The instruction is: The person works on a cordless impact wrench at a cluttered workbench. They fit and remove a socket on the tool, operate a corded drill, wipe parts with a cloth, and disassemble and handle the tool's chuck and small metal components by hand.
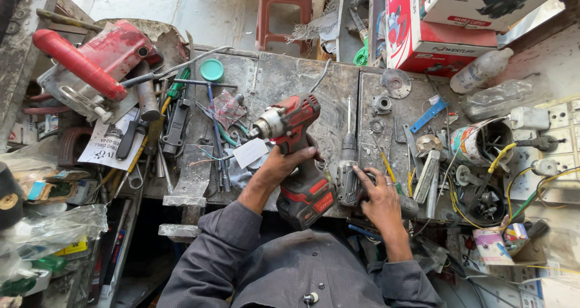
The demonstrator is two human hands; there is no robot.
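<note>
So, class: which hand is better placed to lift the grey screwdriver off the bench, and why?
Right, probably. The right hand touches the grey screwdriver at its handle; the left hand is full, gripping the red cordless driver.

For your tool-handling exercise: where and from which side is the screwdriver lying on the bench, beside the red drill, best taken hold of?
Grip the screwdriver by its thick dark handle, coming from the near side. The thin shaft points away, while the handle end lies towards the person, where the right hand already rests beside it. The left hand holds the red drill.
</note>
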